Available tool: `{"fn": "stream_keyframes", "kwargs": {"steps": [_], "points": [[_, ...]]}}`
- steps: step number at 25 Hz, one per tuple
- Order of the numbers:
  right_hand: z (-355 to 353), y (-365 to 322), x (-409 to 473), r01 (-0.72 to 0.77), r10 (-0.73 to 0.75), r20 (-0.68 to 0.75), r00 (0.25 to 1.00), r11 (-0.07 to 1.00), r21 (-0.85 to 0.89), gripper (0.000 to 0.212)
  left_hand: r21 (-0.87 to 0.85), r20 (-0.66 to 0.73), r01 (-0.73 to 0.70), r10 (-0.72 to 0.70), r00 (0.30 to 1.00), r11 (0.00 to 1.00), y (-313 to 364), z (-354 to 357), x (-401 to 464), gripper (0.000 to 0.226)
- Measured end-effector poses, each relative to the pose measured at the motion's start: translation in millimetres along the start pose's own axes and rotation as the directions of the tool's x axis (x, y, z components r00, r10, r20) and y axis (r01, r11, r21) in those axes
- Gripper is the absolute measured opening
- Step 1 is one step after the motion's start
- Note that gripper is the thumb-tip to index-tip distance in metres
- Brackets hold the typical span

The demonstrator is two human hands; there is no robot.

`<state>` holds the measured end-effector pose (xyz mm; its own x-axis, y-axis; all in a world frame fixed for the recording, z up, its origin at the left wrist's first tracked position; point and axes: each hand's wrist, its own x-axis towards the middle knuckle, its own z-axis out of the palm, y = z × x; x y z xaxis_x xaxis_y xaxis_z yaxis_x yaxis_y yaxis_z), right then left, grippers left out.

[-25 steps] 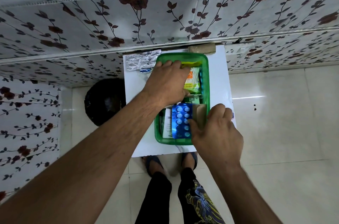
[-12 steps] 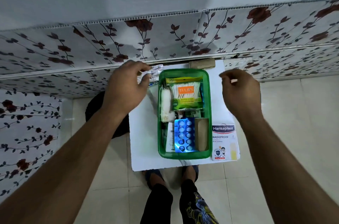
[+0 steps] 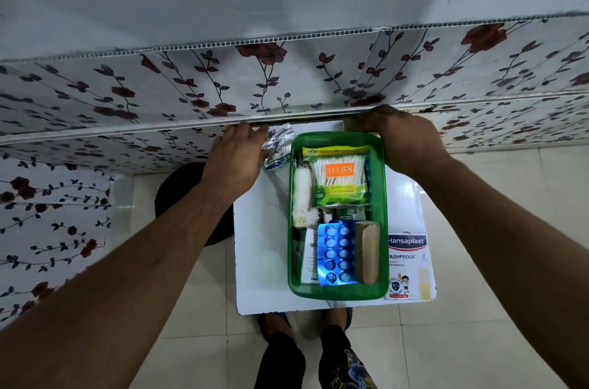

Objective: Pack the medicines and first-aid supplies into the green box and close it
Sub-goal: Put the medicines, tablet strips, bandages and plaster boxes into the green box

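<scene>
The green box (image 3: 386,216) stands open on a small white table (image 3: 261,248). Inside lie a Tulips cotton swab pack (image 3: 341,178), a white gauze roll (image 3: 302,197), a blue blister pack (image 3: 336,253), a brown carton (image 3: 368,251) and a white leaflet (image 3: 308,258). A Hansaplast box (image 3: 408,264) lies on the table right of the green box. My left hand (image 3: 236,159) pinches a silver blister strip (image 3: 280,140) at the table's far left. My right hand (image 3: 404,140) curls over a tan block (image 3: 348,126) by the wall, which hides most of it.
A floral wall panel (image 3: 287,86) runs close behind the table's far edge. A black round object (image 3: 178,194) sits on the tiled floor to the left of the table. My feet (image 3: 306,321) stand at the table's near edge. No lid is in view.
Both hands left the box and reached to the table's far edge. The left went to the silver strip, the right to the tan block, uncovering the Hansaplast box.
</scene>
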<state>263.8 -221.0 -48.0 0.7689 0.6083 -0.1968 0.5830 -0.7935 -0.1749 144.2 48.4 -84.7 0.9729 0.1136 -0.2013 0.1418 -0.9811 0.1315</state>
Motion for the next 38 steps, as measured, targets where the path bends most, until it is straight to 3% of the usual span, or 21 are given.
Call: {"fn": "stream_keyframes", "kwargs": {"steps": [4, 8, 12, 13, 15, 17, 18, 20, 22, 25, 27, 30, 33, 38], "points": [[3.8, -1.5, -7.4, -0.018, 0.018, 0.011, 1.000, 1.000, -0.004, 0.033, -0.132, 0.011, 0.107, -0.107, 0.994, 0.985, -0.4, 2.8, -5.4, 0.048], [11.3, 1.1, -15.5, -0.116, 0.117, -0.008, 0.993, 0.989, 0.097, 0.035, -0.366, 0.122, 0.290, -0.263, 0.957, 0.884, -3.3, 4.8, -2.6, 0.059], [6.7, 3.2, -24.7, -0.346, 0.391, -0.048, 0.919, 0.860, 0.376, 0.055, -0.456, 0.154, 0.394, -0.366, 0.918, 0.798, 1.0, -22.0, -15.4, 0.021], [1.3, 2.8, -30.3, -0.385, 0.461, -0.052, 0.886, 0.793, 0.473, 0.057, -0.503, 0.146, 0.434, -0.421, 0.895, 0.748, 2.0, -36.3, -24.9, 0.022], [-13.1, -2.0, -45.7, -0.401, 0.553, -0.070, 0.830, 0.678, 0.616, 0.054, -0.699, 0.167, 0.463, -0.505, 0.847, 0.545, 6.2, -73.0, -49.8, 0.043], [-24.3, -8.8, -64.7, -0.372, 0.590, -0.092, 0.802, 0.614, 0.697, 0.044, -0.828, 0.247, 0.433, -0.464, 0.851, 0.355, 28.6, -109.2, -75.3, 0.069], [-27.6, -12.9, -74.0, -0.357, 0.596, -0.095, 0.798, 0.593, 0.722, 0.041, -0.845, 0.278, 0.423, -0.406, 0.870, 0.328, 45.0, -120.4, -86.5, 0.076], [-29.7, -21.3, -88.7, -0.347, 0.603, -0.079, 0.794, 0.556, 0.756, 0.038, -0.817, 0.295, 0.402, -0.300, 0.907, 0.414, 77.0, -123.8, -101.0, 0.068], [-31.7, -27.3, -98.9, -0.358, 0.624, -0.055, 0.780, 0.515, 0.779, 0.035, -0.724, 0.278, 0.359, -0.227, 0.933, 0.589, 100.7, -114.0, -107.3, 0.060], [-38.7, -32.0, -109.5, -0.359, 0.636, -0.034, 0.771, 0.478, 0.802, 0.034, -0.479, 0.204, 0.213, -0.128, 0.970, 0.851, 113.6, -93.2, -108.9, 0.061], [-44.9, -35.9, -115.6, -0.376, 0.624, -0.009, 0.781, 0.483, 0.791, 0.035, -0.288, 0.131, 0.110, -0.075, 0.989, 0.951, 114.5, -79.3, -110.6, 0.062], [-53.8, -49.7, -125.1, -0.424, 0.563, 0.102, 0.820, 0.478, 0.769, 0.033, -0.047, 0.053, -0.032, 0.035, 0.998, 0.998, 108.8, -59.4, -114.7, 0.066], [-57.1, -74.4, -136.1, -0.489, 0.457, 0.266, 0.849, 0.487, 0.724, 0.031, 0.086, 0.040, -0.064, 0.061, 0.997, 0.994, 102.3, -56.3, -112.2, 0.071], [-42.1, -110.1, -146.2, -0.488, 0.393, 0.290, 0.873, 0.727, 0.484, 0.037, 0.179, 0.076, -0.103, 0.091, 0.993, 0.978, 101.2, -53.4, -108.4, 0.081]]}}
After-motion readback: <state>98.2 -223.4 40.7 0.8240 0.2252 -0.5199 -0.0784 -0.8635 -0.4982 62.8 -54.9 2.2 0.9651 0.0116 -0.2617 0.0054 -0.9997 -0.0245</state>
